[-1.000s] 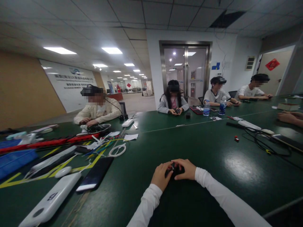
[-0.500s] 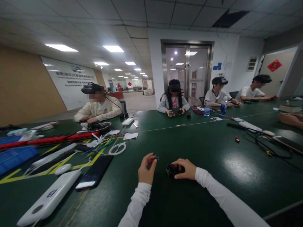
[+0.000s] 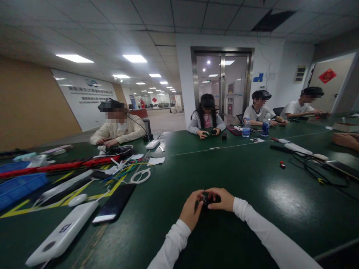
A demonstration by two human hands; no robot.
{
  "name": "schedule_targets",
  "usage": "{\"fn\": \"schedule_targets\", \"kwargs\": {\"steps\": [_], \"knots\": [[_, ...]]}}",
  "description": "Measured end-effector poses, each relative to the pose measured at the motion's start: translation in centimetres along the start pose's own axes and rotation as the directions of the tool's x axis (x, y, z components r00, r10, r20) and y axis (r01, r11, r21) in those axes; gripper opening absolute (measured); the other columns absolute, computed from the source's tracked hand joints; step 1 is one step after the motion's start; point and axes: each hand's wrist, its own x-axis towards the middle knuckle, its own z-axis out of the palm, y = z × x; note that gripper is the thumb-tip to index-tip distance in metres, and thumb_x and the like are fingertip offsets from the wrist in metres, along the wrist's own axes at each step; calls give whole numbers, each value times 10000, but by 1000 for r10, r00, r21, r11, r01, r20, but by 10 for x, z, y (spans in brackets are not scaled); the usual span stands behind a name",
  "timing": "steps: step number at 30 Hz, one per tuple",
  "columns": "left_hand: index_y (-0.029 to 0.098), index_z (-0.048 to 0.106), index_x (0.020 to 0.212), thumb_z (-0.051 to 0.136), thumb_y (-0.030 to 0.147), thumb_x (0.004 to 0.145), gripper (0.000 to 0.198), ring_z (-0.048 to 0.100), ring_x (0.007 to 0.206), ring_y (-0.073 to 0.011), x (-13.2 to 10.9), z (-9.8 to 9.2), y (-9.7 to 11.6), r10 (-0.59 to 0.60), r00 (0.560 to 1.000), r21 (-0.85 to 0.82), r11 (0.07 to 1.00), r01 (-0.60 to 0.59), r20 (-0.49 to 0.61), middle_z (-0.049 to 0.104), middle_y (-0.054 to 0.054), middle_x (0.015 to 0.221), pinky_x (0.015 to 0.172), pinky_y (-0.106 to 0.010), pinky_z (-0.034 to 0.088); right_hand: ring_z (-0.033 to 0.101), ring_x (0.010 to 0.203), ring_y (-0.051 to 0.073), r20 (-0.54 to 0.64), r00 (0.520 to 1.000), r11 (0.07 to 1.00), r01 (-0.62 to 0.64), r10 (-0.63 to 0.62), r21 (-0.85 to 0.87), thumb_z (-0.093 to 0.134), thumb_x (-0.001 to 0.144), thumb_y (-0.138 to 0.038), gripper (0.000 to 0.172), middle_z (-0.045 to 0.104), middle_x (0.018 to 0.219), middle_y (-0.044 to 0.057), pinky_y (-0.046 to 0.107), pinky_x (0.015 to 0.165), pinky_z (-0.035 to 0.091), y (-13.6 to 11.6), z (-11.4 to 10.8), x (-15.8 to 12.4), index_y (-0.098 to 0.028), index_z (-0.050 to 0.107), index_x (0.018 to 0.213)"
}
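Note:
My left hand point(image 3: 192, 210) and my right hand point(image 3: 223, 200) are close together over the dark green table point(image 3: 134, 239). Between their fingertips is a small black object point(image 3: 206, 202), mostly covered by the fingers, so its kind cannot be made out. My right hand grips it from the right, with thumb and fingers closed round it. On the other side, my left fingers are pinched together against it. The small dark piece that they held is now too covered to see clearly.
To the left lie a black phone point(image 3: 114, 203), a white elongated device point(image 3: 63, 233), a white mouse-like thing point(image 3: 77, 200), a coiled white cable point(image 3: 140, 176) and blue trays point(image 3: 22, 188). Black cables point(image 3: 314, 168) and a small red-and-black part point(image 3: 282, 164) are at right. Several people sit around the table.
My left hand has moved right and brought its small dark piece up to the black object in my right hand. The right hand has stayed nearly in place. The view has shifted slightly.

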Motion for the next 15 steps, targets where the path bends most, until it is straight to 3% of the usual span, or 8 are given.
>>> {"fn": "schedule_targets", "kwargs": {"steps": [3,5,11,15], "knots": [[210,416,1127,378,194,780,349,513,921,-138,-1,1,0,46,995,72,996,-52,92,542,-62,984,854,-333,415,515,707,132,5,1000,999,-8,8,50,638,663,-399,558,581,915,15,267,660,424,1,1,0,-221,435,1151],[207,410,1131,382,177,769,364,514,903,-131,1,-7,-8,26,997,99,995,-33,67,542,-56,964,845,-324,417,515,706,131,17,1000,997,-23,22,70,640,662,-397,564,581,908,19,270,660,428,1,1,0,-211,434,1153],[202,413,1095,395,199,743,353,546,825,-128,-3,-61,-68,-163,974,157,970,188,-157,547,-32,904,809,-338,439,511,744,135,56,994,992,-102,97,80,615,689,-405,547,553,928,14,312,730,425,-6,-3,-4,-219,418,1164],[183,419,1059,421,245,710,355,565,773,-140,-19,-107,-114,-302,866,179,900,397,-399,546,-31,867,786,-338,455,509,756,137,60,995,990,-89,83,106,611,693,-398,545,548,935,20,307,724,432,-7,-2,-7,-218,414,1168]]}}
